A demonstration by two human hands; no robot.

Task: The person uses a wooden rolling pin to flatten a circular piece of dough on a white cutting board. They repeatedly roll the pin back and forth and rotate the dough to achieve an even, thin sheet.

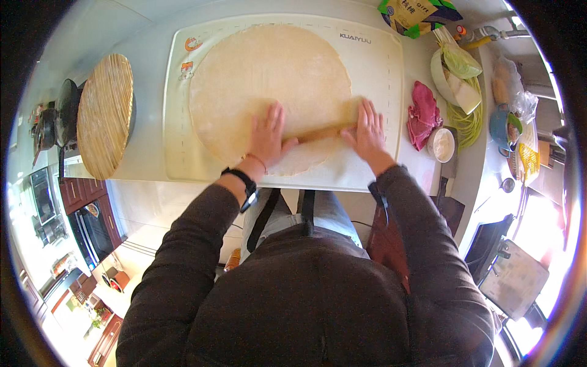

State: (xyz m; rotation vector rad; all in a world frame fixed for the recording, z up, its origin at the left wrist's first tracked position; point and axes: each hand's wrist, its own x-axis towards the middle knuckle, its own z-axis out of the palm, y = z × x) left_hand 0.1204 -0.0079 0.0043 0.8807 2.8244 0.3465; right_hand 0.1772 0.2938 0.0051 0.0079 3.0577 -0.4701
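Note:
A wide, thin round sheet of dough [270, 73] lies on a pale kneading mat [378, 69] in front of me. Across its near right part runs a slim wooden rolling pin [319, 134], slightly tilted with its right end farther away. My left hand [267, 135] presses on the pin's left end, fingers stretched forward over the dough. On the other end rests my right hand [369, 130], its fingers also extended, near the dough's right edge. Both hands are a little blurred, and they hide the pin's ends.
Left of the mat stands a round woven straw tray [105, 114]. To the right are raw red meat [423, 114], a small bowl of white powder [441, 145], a cleaver [447, 167] and a bowl of cabbage [442, 85]. A printed food bag [417, 17] lies at the back right.

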